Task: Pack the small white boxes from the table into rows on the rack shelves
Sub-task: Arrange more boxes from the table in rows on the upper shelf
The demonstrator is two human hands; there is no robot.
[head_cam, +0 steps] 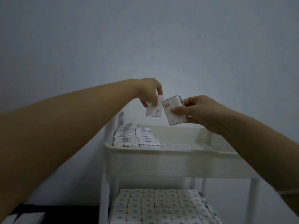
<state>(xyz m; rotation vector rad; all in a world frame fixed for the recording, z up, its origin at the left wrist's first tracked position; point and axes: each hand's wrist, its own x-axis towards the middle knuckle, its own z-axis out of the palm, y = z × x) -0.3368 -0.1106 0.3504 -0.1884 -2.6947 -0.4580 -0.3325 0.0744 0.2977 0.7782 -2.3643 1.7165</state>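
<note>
Grey wall [145, 38]; white rack [161, 164], boxes [134, 136] rowed top-left.

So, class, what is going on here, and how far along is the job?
A person holds two small white boxes above the rack's top shelf: the left hand pinches the left box, the right hand grips the right box. Two rows of boxes fill that shelf's left side; the rest is bare. The lower shelf's boxes look tightly packed.
</note>
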